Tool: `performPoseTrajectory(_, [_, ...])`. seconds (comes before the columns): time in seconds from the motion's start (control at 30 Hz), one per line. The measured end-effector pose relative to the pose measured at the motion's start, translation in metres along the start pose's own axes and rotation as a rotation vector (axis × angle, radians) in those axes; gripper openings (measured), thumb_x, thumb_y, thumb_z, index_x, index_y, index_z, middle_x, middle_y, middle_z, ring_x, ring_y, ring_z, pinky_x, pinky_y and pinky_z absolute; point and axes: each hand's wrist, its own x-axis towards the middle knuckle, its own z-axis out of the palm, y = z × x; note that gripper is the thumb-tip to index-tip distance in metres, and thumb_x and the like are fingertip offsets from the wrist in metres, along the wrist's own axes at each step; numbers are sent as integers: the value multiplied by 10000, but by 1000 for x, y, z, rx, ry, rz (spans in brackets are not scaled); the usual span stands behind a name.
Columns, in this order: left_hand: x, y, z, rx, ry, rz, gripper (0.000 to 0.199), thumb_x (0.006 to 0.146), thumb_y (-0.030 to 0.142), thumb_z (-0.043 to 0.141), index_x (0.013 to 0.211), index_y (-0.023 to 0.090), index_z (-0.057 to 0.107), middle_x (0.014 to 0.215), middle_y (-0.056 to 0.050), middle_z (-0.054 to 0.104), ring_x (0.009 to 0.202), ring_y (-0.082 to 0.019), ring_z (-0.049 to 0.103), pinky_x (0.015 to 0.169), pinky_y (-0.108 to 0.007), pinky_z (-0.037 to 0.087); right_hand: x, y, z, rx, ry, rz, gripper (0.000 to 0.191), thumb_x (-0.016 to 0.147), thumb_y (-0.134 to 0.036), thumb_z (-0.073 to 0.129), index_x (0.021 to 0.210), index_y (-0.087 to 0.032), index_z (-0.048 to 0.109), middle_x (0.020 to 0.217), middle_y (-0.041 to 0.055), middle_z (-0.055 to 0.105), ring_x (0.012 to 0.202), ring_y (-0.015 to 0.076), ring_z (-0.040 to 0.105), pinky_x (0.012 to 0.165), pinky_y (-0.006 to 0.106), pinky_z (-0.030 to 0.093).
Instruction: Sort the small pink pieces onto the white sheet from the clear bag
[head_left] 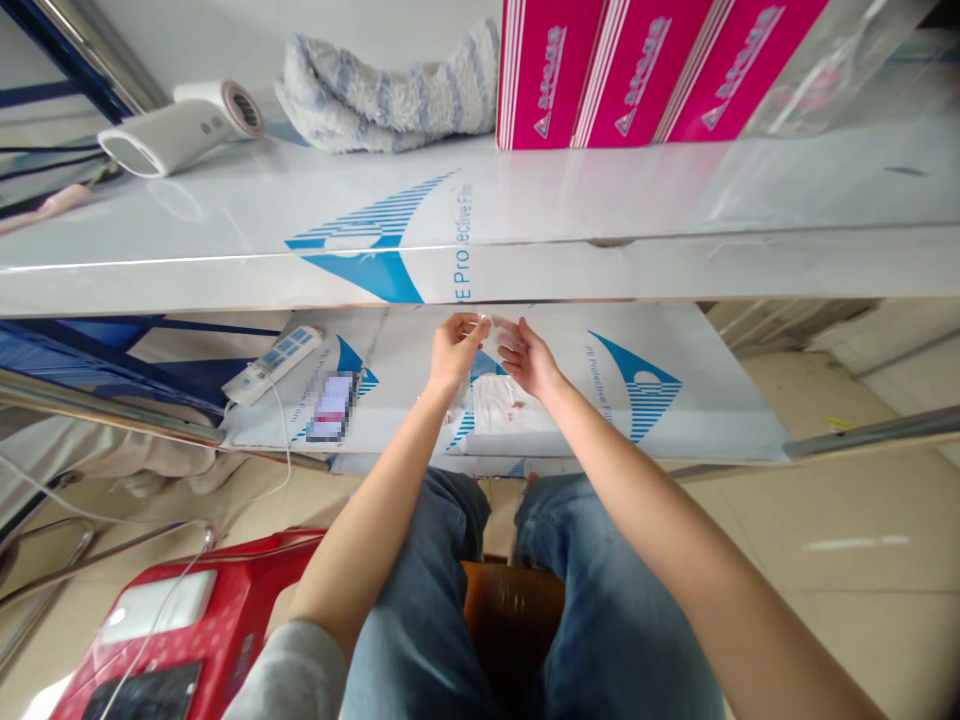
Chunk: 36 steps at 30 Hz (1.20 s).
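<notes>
Head view: the left hand [454,355] pinches a clear plastic scrap [499,338] above a film-covered board [637,390], while the right hand [532,362] meets its other edge, grip unclear. Slick plastic could slip from uneven fingertips and drop onto the white packet [504,405] below.

Glossy film, fuzzy cloth
Clear plastic piece [493,335]; smooth glossy white film-covered panel [600,190]; fuzzy blue-white knit sock [382,90] at twelve o'clock.
</notes>
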Motion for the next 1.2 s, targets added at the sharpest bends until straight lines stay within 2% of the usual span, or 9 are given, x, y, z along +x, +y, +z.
performPoseTrajectory(0.13, [6, 6, 6, 24, -10, -13, 168, 705, 317, 618, 685, 150, 611, 642, -24, 633, 554, -96, 541, 538, -214, 418, 5, -1, -1, 11, 99, -25, 399, 824, -608, 404, 959, -266, 559, 556, -39, 394, 422, 80, 252, 365, 208, 167])
performPoseTrajectory(0.27, [2, 1, 8, 31, -15, -83, 121, 693, 257, 602, 638, 150, 609, 606, -14, 620, 513, -89, 520, 506, -210, 400, 4, 11, 1, 94, 181, -1, 408, 826, -616, 383, 869, -239, 534, 516, -43, 386, 397, 77, 210, 342, 210, 152])
performPoseTrajectory(0.4, [-6, -9, 0, 107, -110, -159, 89, 667, 219, 622, 615, 147, 615, 565, -9, 594, 487, -85, 504, 485, -207, 378, 0, 24, 3, 188, 230, 64, 385, 810, -582, 449, 751, -208, 512, 456, -59, 354, 358, 58, 147, 313, 210, 109])
performPoseTrajectory(0.57, [-4, -12, -8, 57, -116, -312, 245, 682, 397, 644, 666, 154, 623, 609, -47, 624, 482, -99, 529, 470, -214, 379, -1, 21, -7, 143, 191, 105, 373, 769, -509, 555, 604, -203, 420, 434, -69, 328, 345, 46, 154, 320, 213, 84])
performPoseTrajectory(0.63, [1, -14, -6, 94, -125, -276, 253, 665, 397, 660, 633, 150, 613, 584, -42, 615, 466, -92, 514, 476, -215, 382, -2, 16, -13, 82, 183, 100, 377, 774, -523, 545, 611, -203, 430, 428, -72, 326, 340, 44, 157, 323, 218, 84])
performPoseTrajectory(0.77, [9, -17, 1, 217, -120, -46, 159, 675, 300, 620, 624, 150, 616, 568, -11, 603, 460, -81, 489, 498, -212, 383, -3, 5, -21, 52, 154, 62, 373, 793, -535, 521, 638, -205, 443, 426, -77, 321, 331, 41, 160, 322, 222, 104])
performPoseTrajectory(0.87, [13, -17, 3, 223, -94, 43, 141, 702, 272, 575, 652, 145, 614, 563, 3, 587, 459, -70, 475, 507, -201, 375, -3, 1, -22, 66, 120, 69, 356, 812, -514, 512, 646, -208, 438, 431, -78, 318, 331, 42, 177, 322, 217, 116])
performPoseTrajectory(1.0, [13, -11, 2, 166, -43, 74, 132, 722, 266, 563, 672, 147, 591, 538, 27, 533, 451, -57, 448, 489, -184, 355, -1, 3, -23, 73, 93, 109, 360, 828, -501, 494, 636, -206, 417, 439, -78, 337, 324, 34, 173, 318, 199, 111])
performPoseTrajectory(1.2, [10, -5, 4, 72, -45, 2, 110, 746, 246, 556, 687, 153, 563, 532, 44, 479, 446, -49, 416, 478, -184, 337, 5, 6, -19, 56, 41, 193, 374, 835, -470, 505, 621, -210, 344, 436, -94, 296, 323, 28, 157, 306, 175, 111])
